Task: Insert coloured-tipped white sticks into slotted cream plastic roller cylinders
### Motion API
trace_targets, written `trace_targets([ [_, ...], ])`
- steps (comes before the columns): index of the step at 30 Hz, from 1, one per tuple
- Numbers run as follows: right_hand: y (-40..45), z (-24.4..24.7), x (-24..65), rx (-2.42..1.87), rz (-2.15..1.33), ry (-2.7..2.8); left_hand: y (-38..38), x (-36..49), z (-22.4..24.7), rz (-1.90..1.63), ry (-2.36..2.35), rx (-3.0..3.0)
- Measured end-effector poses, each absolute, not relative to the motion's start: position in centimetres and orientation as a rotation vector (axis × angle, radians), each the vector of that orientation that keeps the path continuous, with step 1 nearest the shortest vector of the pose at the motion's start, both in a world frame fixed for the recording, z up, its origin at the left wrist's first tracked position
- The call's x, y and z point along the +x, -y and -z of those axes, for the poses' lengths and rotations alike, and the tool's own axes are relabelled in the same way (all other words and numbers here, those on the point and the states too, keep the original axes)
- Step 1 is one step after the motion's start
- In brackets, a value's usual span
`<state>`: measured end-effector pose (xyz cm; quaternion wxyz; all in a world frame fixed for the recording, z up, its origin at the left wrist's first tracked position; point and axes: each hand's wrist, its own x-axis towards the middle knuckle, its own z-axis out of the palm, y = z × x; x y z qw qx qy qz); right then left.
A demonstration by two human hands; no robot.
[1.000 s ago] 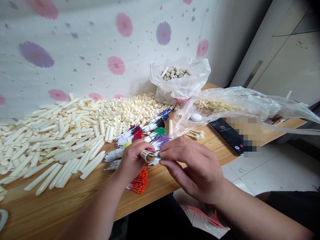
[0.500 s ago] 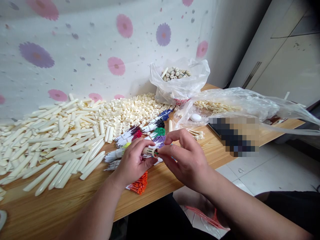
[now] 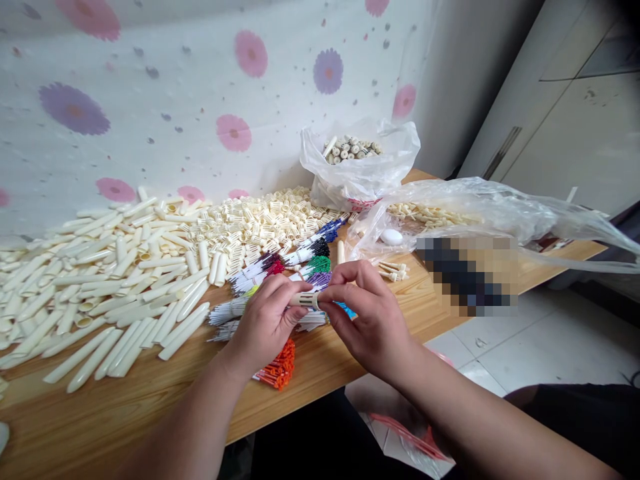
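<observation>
Between the thumb and fingers of my left hand [image 3: 265, 317] is a short cream slotted pen barrel [image 3: 305, 300], lying roughly level above the table. The fingertips of my right hand [image 3: 375, 317] are closed at its right end; whatever they cover there is hidden. Under and behind my hands lie bundles of thin white pen refills with coloured tips: the orange bundle [image 3: 279, 365] is nearest me, and the green bundle [image 3: 319, 265] and blue bundle [image 3: 331, 230] are farther back. Light blue tips show beside my right fingers.
Long cream pen tubes [image 3: 125, 280] are heaped at left, with short slotted pieces [image 3: 265, 213] behind. A white plastic bag [image 3: 345, 183] of pen parts stands at the back. Rightward are a clear bag [image 3: 525, 207], a white oval object [image 3: 391, 237] and a blurred dark object [image 3: 465, 280].
The slotted barrel's right end has turned from facing me to a side-on position. My right fingertips have closed in on that end, covering the red and green bits seen inside earlier.
</observation>
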<state>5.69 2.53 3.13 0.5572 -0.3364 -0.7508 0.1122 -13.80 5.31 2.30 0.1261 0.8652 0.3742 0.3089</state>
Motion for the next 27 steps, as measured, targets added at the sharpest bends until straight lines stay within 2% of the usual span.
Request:
trace_targets([
  [13,-2.9,-1.9,5.0,-0.893,-0.519,1.606,-5.6,-13.8,-2.2,-0.910,-1.261,2.634],
  [19,-3.7,-1.9,6.3,-0.778,-0.690,1.594,-5.6,-13.7,-2.4,-0.907,-1.264,2.546],
  [24,-7.8,-2.5,10.2,-0.951,-0.529,1.457,-6.1,-14.2,-1.9,-0.975,-1.275,2.260],
  [27,-11.0,-3.1,11.4,-1.218,-0.421,1.791,-6.7,-14.4,-1.9,-1.015,-1.423,2.017],
])
